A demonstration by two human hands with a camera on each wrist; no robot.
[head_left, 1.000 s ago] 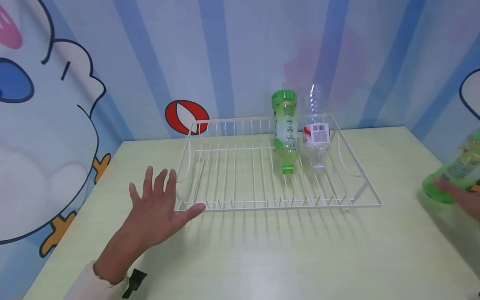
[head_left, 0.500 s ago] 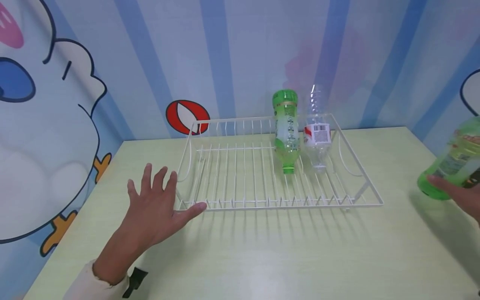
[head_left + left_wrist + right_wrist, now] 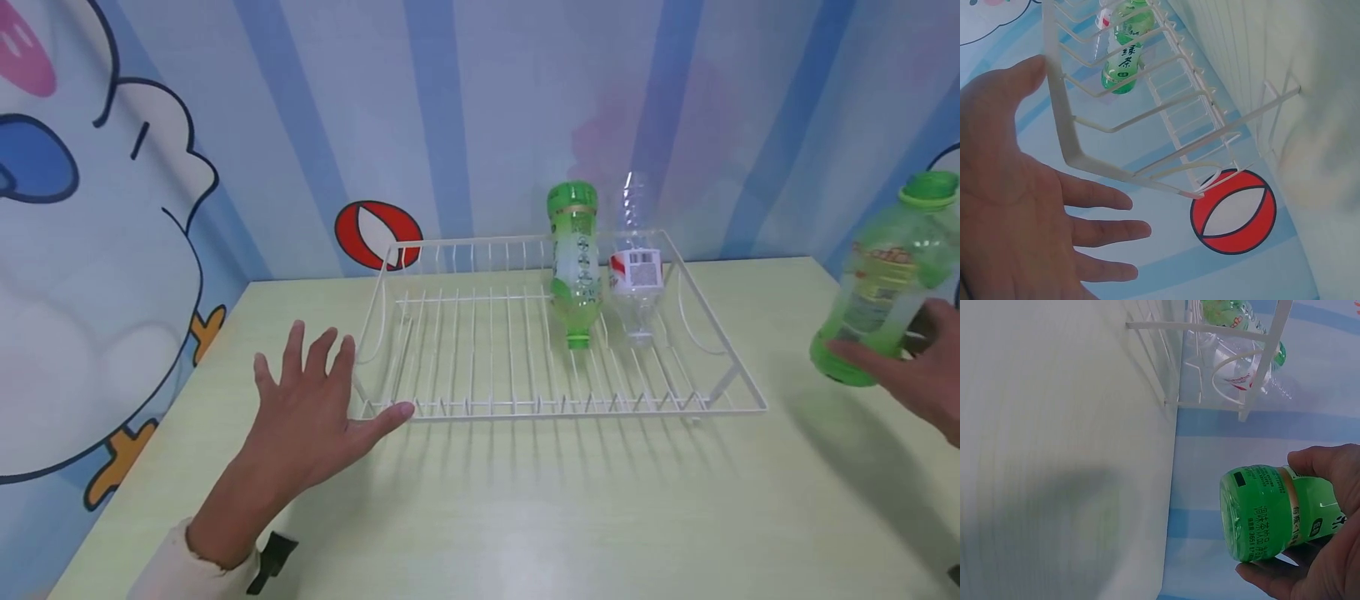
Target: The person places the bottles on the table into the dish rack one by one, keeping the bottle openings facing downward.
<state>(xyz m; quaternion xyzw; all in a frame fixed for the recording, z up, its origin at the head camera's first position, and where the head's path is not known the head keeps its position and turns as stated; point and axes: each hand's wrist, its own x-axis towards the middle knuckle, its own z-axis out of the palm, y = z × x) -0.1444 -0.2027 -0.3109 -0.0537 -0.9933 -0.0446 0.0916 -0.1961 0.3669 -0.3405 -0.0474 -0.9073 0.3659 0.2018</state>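
Observation:
My right hand [image 3: 917,362] grips a green plastic bottle [image 3: 873,287] round its lower part, to the right of the rack. The bottle tilts, green cap up, and hangs above the table; its base faces the camera in the right wrist view. Beside the left front corner of a white wire dish rack [image 3: 570,414], my left hand [image 3: 307,433] has its fingers spread, with the thumb by the front rail. Cap down in the rack lean another green bottle [image 3: 576,267] and a clear bottle [image 3: 636,271] with a white and red label.
The pale green table [image 3: 525,508] carries the rack. Behind stands a blue striped wall [image 3: 510,108] with cartoon figures and a red and white ball [image 3: 367,233] printed on it.
The green bottle in my right hand has come leftward and up into fuller view, turning more upright. My left hand has hardly moved; the rack and its bottles stay put.

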